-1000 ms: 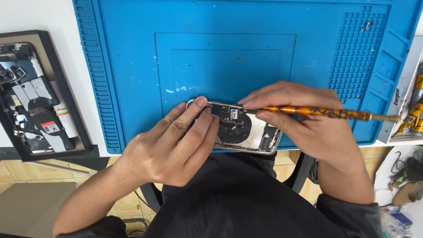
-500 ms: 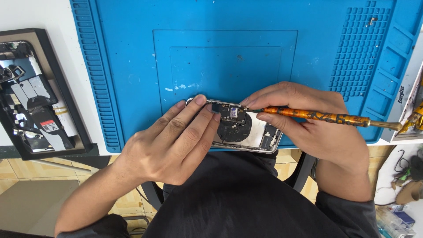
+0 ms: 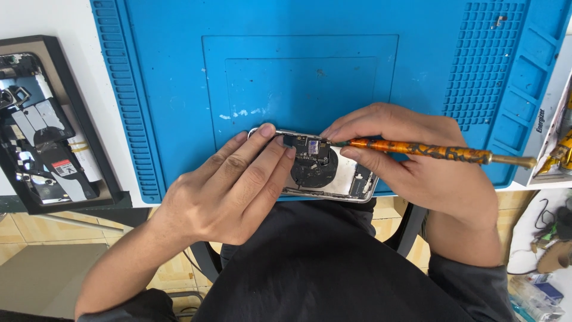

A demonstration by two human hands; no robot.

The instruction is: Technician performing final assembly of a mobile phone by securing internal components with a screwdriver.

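An opened smartphone with a silver frame and a dark round coil inside (image 3: 325, 170) lies at the near edge of the large blue silicone work mat (image 3: 298, 71), just in front of the person's dark shirt. The left hand (image 3: 229, 185) lies flat over the left end of the phone, its fingers close together and pressing down on it. The right hand (image 3: 411, 161) pinches a long screwdriver with an orange patterned handle and a brass end (image 3: 429, 151); the fingers are clamped around the handle, and the tip touches the upper part of the phone's inside.

On the left, well apart from the hands, a black rectangular tray (image 3: 50, 125) holds another dismantled phone part with grey strips. At the right edge stands a white box (image 3: 551, 128) with yellow items inside, partly cut off. One small dark screw (image 3: 498, 20) rests on the gridded corner of the mat.
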